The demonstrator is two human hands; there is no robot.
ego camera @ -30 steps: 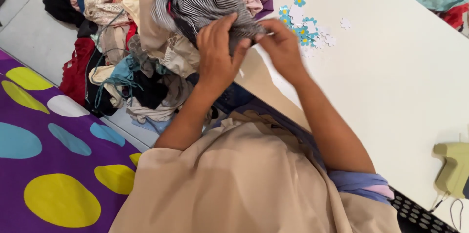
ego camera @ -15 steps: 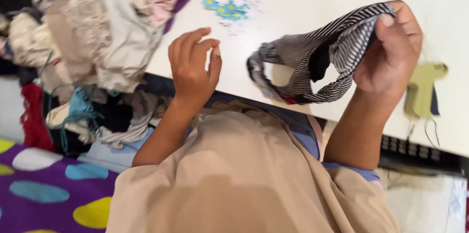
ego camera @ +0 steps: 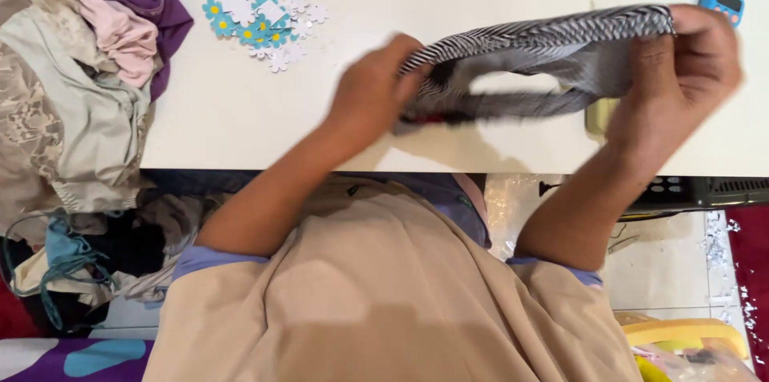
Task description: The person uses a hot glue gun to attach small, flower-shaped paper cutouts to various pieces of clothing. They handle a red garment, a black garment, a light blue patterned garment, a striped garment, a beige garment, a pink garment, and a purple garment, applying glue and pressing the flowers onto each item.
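Striped cloth (ego camera: 553, 54) stretched between both hands above the white table (ego camera: 240, 126).
Left hand (ego camera: 372, 98) fingers pinch its left end; right hand (ego camera: 677, 70) fingers clamp its right end. Clothes pile (ego camera: 72, 94) and paper flowers (ego camera: 256, 22) lie left of the fingers.

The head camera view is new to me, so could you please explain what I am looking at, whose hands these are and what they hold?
The camera sits on a person's head and looks straight down, so the beige clothing at the bottom is that person's own body and both arms belong to them. No machine is involved. The left hand and the right hand each grip one end of a black-and-white striped garment, stretched between them above a white table. On the table lie small blue and white paper flowers and, at the far right corner, a small blue timer-like device. A pile of mixed clothes covers the table's left end and spills over its edge.
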